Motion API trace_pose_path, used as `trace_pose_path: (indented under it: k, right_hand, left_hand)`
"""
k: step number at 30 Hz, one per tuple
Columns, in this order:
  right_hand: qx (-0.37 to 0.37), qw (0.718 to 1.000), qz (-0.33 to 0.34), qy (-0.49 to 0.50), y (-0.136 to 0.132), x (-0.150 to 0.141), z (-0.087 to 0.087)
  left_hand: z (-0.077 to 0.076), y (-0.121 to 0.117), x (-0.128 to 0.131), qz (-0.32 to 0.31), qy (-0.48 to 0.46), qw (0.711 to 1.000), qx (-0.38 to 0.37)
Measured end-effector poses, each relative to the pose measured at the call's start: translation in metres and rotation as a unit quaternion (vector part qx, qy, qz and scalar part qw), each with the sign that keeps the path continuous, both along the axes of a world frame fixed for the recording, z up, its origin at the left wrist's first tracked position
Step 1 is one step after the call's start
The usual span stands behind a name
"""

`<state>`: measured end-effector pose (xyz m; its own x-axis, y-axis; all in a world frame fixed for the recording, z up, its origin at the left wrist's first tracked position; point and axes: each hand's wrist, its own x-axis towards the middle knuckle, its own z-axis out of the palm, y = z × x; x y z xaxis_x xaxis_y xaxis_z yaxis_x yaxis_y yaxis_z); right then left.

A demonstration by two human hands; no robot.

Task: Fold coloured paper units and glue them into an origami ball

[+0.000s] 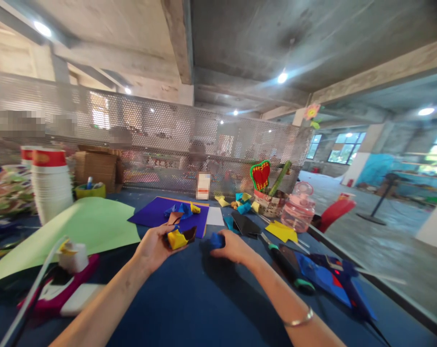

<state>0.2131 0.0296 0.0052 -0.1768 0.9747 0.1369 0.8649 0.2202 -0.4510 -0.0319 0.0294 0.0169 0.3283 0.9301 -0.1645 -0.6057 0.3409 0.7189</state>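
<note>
Between the curled fingers of the left hand sits a creased, angular yellow paper piece beside a dark brown one; the right hand pinches a blurred blue piece above the dark blue table. Just beyond, crumpled scraps top a flat purple sheet. Rightward lies a glue gun; leftward, a power strip and stacked cups.

White ceiling lamps are glaring, one throwing streaks across the grey ceiling, while daylight is washing out the windows at right. The right grip is casting a dark, soft-edged shadow over the blue surface. Blur is smearing the blue piece held there, distortion is stretching the edges, and pixelation is masking patches around the mesh panel.
</note>
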Motion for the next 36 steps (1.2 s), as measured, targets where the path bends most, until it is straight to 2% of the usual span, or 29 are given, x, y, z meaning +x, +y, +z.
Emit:
trace_pose_path:
  k: [5, 8, 12, 17, 21, 27, 36]
  right_hand:
    - [0.029, 0.999, 0.035, 0.025, -0.010, -0.008, 0.016]
    - [0.053, 0.991, 0.030, 0.119, -0.015, -0.011, 0.025]
    - [0.017, 0.950, 0.029, 0.312, -0.018, -0.018, 0.031]
    - [-0.055, 0.899, 0.060, 0.430, -0.028, -0.030, 0.039]
    - [-0.095, 0.886, 0.079, 0.447, -0.034, -0.034, 0.042]
    - [-0.118, 0.889, 0.117, 0.426, -0.033, -0.035, 0.038]
    - [-0.131, 0.894, 0.116, 0.412, -0.034, -0.036, 0.032]
  left_hand:
    - [0.000, -0.002, 0.005, 0.018, 0.010, 1.000, 0.023]
    - [-0.003, -0.003, 0.009, 0.031, 0.031, 0.997, 0.058]
    - [-0.009, -0.003, 0.011, 0.043, 0.069, 0.991, 0.105]
    - [-0.011, -0.005, 0.010, 0.032, 0.115, 0.982, 0.145]
    - [-0.008, -0.008, 0.011, 0.020, 0.134, 0.978, 0.157]
    - [-0.006, -0.011, 0.013, -0.001, 0.148, 0.977, 0.154]
    - [-0.008, -0.011, 0.016, 0.005, 0.151, 0.976, 0.154]
